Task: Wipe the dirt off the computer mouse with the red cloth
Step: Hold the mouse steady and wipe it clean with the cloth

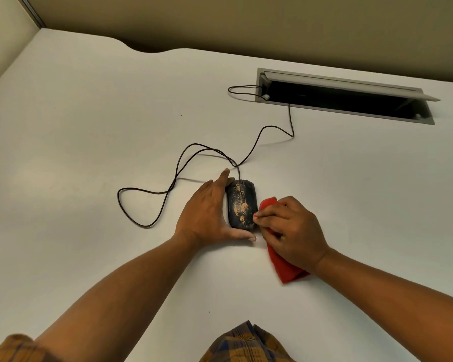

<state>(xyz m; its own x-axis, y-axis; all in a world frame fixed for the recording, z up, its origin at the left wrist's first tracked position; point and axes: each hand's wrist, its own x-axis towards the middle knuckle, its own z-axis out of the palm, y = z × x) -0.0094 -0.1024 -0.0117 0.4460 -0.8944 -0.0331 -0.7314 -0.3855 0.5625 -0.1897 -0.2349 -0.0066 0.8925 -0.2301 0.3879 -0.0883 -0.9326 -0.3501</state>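
A black wired computer mouse [242, 205] lies on the white desk, with tan dirt smeared along its top. My left hand [207, 215] cups its left side and rear; the fingers rest flat against the mouse and the thumb curls behind it. My right hand [293, 231] is closed on the red cloth [285, 267], just right of the mouse. A fold of the cloth sticks out above my fingers, and its tail trails under my wrist. My right fingertips touch the mouse's right edge.
The mouse's black cable [178, 173] loops across the desk to the left and runs back into an open grey cable hatch [345, 100] at the rear right. A beige partition wall stands behind the desk's curved back edge [152, 50].
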